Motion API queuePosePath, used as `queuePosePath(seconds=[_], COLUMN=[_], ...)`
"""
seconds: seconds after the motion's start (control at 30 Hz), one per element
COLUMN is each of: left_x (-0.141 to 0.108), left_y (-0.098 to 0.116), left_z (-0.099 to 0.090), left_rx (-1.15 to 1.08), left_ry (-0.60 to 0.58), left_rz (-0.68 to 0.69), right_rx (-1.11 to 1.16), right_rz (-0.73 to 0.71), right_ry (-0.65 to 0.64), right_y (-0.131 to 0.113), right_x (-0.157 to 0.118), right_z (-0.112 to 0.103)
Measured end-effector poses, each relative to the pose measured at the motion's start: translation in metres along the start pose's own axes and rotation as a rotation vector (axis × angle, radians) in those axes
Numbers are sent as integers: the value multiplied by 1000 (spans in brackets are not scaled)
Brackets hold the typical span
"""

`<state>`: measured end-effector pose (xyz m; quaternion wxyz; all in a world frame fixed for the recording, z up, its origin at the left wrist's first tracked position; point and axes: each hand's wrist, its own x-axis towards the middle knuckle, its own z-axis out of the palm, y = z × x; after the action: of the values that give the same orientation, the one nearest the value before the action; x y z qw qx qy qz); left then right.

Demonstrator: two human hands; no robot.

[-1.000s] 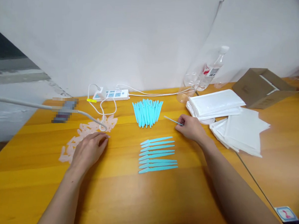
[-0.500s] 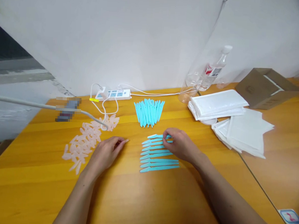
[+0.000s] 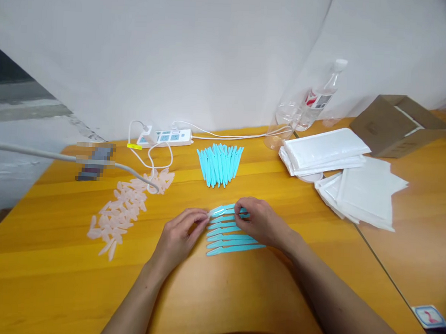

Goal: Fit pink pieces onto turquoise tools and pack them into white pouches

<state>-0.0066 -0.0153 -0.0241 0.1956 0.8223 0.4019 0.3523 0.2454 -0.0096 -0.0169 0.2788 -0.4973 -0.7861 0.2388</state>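
Several light-blue eyebrow razors (image 3: 226,249) lie in a row, stacked one below another with their blade ends to the left. At the row's top, my left hand (image 3: 180,232) pinches a clear plastic cap (image 3: 216,211), which sits over the blade end of a razor. My right hand (image 3: 259,220) has its fingers closed on the handle of a blue razor there; the fingertips partly hide it. Left of my left hand spreads a loose pile of translucent caps (image 3: 125,207). Behind the row is a dense bunch of blue razors (image 3: 219,166).
A white power strip (image 3: 175,137) with cables lies by the wall. A grey cable (image 3: 59,154) crosses above a blurred-out phone (image 3: 96,163). At right are a water bottle (image 3: 318,99), clear plastic cup (image 3: 279,130), white padded envelopes (image 3: 326,147) and open cardboard box (image 3: 389,128).
My left hand has moved right, bringing the cap onto the blade end of a razor at the top of the row. My right hand has shifted slightly left and down.
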Motion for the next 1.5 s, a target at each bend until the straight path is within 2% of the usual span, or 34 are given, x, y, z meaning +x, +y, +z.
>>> queuePosePath(seconds=[0.37,0.5,0.87,1.0,1.1,1.23,1.33,1.5], left_x=[-5,-3,-1,-3,-16,-41,-54,-59], left_y=[-2,1,8,20,38,59,63,61], left_z=[-6,-2,7,-1,-4,1,8,11], left_rx=[25,-8,19,31,12,38,110,170], left_ry=[19,-17,3,-23,-35,-56,-78,-63], left_rz=[30,61,95,107,69,60,98,94], right_rx=[17,13,-152,11,146,114,101,104], right_rz=[23,12,-63,-24,67,214,262,266], right_ry=[-13,-27,-63,-123,-47,162,236,272], right_y=[-4,-8,-25,-27,-18,0,9,21], right_x=[-1,-2,-7,-9,-6,1,5,5], right_z=[-4,-6,-2,-18,-33,-39,-33,-23])
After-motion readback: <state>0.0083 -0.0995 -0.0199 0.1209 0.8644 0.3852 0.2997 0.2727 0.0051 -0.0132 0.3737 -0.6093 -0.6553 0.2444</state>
